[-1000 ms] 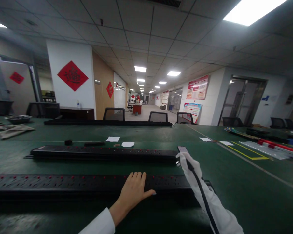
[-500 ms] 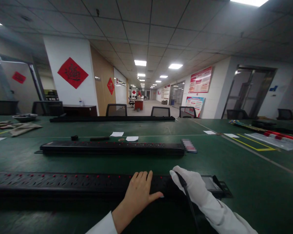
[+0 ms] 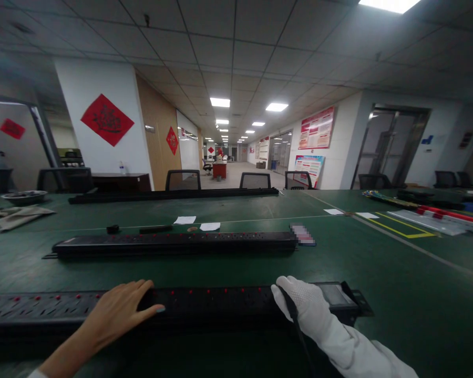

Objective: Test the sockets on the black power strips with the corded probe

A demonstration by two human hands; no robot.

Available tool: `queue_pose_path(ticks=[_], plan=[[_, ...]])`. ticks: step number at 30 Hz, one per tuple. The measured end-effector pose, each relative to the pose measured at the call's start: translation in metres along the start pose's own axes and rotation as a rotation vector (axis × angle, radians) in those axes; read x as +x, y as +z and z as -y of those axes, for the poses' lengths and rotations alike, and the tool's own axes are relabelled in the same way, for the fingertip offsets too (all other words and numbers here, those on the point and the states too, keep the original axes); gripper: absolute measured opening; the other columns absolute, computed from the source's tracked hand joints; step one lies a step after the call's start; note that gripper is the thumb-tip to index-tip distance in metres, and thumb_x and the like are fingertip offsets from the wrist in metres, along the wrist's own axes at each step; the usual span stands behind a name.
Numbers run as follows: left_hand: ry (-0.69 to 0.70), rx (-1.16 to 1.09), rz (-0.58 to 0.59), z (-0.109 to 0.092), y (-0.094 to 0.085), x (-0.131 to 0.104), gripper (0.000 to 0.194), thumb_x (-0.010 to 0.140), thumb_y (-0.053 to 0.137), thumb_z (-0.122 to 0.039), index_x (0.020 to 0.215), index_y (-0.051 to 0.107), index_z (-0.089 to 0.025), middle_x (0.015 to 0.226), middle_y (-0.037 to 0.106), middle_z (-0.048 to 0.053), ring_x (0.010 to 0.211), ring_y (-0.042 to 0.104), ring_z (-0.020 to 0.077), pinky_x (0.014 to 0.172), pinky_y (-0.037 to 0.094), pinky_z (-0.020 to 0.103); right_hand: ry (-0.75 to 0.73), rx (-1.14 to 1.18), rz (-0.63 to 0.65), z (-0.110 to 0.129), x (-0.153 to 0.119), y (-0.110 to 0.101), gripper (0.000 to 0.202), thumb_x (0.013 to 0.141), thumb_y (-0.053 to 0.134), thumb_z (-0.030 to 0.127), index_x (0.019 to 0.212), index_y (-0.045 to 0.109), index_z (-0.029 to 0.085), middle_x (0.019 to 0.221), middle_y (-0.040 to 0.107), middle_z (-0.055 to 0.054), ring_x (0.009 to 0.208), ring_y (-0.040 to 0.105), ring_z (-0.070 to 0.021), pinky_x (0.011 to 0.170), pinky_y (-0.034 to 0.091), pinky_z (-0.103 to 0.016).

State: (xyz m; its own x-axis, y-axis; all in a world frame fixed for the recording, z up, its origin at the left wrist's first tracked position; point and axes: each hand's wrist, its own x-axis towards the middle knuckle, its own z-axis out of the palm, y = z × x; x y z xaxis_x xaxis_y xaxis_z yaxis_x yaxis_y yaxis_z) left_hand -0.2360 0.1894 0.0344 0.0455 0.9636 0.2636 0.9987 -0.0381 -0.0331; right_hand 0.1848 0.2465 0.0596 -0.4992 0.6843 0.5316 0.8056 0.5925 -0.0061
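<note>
A long black power strip [image 3: 216,310] with a row of red dots lies across the table in front of me. My left hand [image 3: 120,312], bare, rests over its left half, fingers stretched across the top and thumb apart. Near the strip's right end, my right hand [image 3: 301,304] in a white dotted glove is closed around a black cord [image 3: 299,328]. The cord runs down toward me; the end inside the glove is hidden. A pale label or window [image 3: 335,295] shows on the strip just right of the glove.
A second black power strip [image 3: 173,245] lies parallel behind, with a pixelated card-like item [image 3: 302,235] at its right end. Farther back are paper slips [image 3: 210,227], a long black bar [image 3: 173,195] and a bowl [image 3: 24,197]. Red-and-clear parts [image 3: 449,218] lie at right.
My left hand has moved left along the strip, away from my right hand. My right hand stays near the right end with the cord. The view has shifted slightly.
</note>
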Motion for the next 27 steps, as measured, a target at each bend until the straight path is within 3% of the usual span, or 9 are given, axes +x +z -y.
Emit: queue_pose_path(ticks=[3, 8, 15, 19, 23, 25, 27], plan=[[-0.008, -0.02, -0.028, 0.013, 0.007, -0.01, 0.062, 0.075, 0.035, -0.064, 0.11, 0.055, -0.018, 0.111, 0.058, 0.01, 0.106, 0.05, 0.0275, 0.091, 0.036, 0.039, 0.001, -0.004, -0.013, -0.001, 0.0, 0.002, 0.027, 0.087, 0.036, 0.034, 0.074, 0.053, 0.019, 0.065, 0.055, -0.001, 0.057, 0.052, -0.0074, 0.056, 0.031, -0.018], [-0.007, -0.054, -0.031, 0.019, 0.01, -0.023, 0.055, 0.076, 0.036, -0.062, 0.106, 0.057, -0.022, 0.106, 0.06, 0.007, 0.098, 0.055, 0.0246, 0.088, 0.039, 0.036, -0.004, -0.001, -0.059, 0.002, 0.002, 0.007, 0.026, 0.086, 0.037, 0.034, 0.072, 0.052, 0.019, 0.063, 0.055, 0.0, 0.058, 0.053, -0.0081, 0.057, 0.031, -0.019], [-0.076, 0.001, -0.049, 0.062, 0.004, -0.056, 0.046, 0.078, 0.038, -0.056, 0.104, 0.059, -0.025, 0.106, 0.061, 0.004, 0.101, 0.054, 0.0239, 0.087, 0.041, 0.034, -0.066, 0.051, -0.075, 0.041, 0.021, 0.016, 0.026, 0.086, 0.037, 0.033, 0.07, 0.052, 0.019, 0.061, 0.055, 0.001, 0.053, 0.051, -0.0071, 0.053, 0.028, -0.019], [-0.117, 0.024, -0.048, 0.072, -0.007, -0.069, 0.045, 0.08, 0.036, -0.054, 0.106, 0.058, -0.025, 0.105, 0.062, 0.002, 0.102, 0.054, 0.0236, 0.088, 0.04, 0.034, -0.11, 0.11, -0.065, 0.055, 0.03, 0.015, 0.026, 0.086, 0.037, 0.032, 0.072, 0.054, 0.019, 0.062, 0.057, 0.0, 0.054, 0.053, -0.0068, 0.053, 0.03, -0.017], [-0.112, 0.005, -0.065, 0.057, -0.019, -0.065, 0.044, 0.084, 0.031, -0.048, 0.112, 0.054, -0.023, 0.11, 0.06, 0.003, 0.104, 0.052, 0.0231, 0.091, 0.038, 0.037, -0.138, 0.153, -0.014, 0.053, 0.036, 0.012, 0.026, 0.086, 0.036, 0.033, 0.075, 0.054, 0.019, 0.059, 0.058, 0.0, 0.053, 0.053, -0.0075, 0.053, 0.032, -0.017], [-0.06, -0.008, -0.106, 0.031, -0.024, -0.053, 0.045, 0.083, 0.032, -0.049, 0.113, 0.054, -0.022, 0.111, 0.06, 0.004, 0.104, 0.052, 0.0236, 0.09, 0.038, 0.039, -0.172, 0.193, 0.012, 0.05, 0.038, 0.01, 0.025, 0.086, 0.036, 0.033, 0.075, 0.054, 0.019, 0.058, 0.058, 0.001, 0.052, 0.053, -0.0077, 0.053, 0.031, -0.017], [0.057, -0.013, -0.19, -0.013, -0.029, -0.034, 0.048, 0.083, 0.036, -0.05, 0.118, 0.05, -0.02, 0.116, 0.056, 0.006, 0.107, 0.049, 0.0236, 0.093, 0.035, 0.04, -0.202, 0.237, 0.036, 0.046, 0.041, 0.009, 0.026, 0.085, 0.036, 0.033, 0.072, 0.053, 0.019, 0.056, 0.057, 0.002, 0.049, 0.051, -0.007, 0.051, 0.03, -0.017]])
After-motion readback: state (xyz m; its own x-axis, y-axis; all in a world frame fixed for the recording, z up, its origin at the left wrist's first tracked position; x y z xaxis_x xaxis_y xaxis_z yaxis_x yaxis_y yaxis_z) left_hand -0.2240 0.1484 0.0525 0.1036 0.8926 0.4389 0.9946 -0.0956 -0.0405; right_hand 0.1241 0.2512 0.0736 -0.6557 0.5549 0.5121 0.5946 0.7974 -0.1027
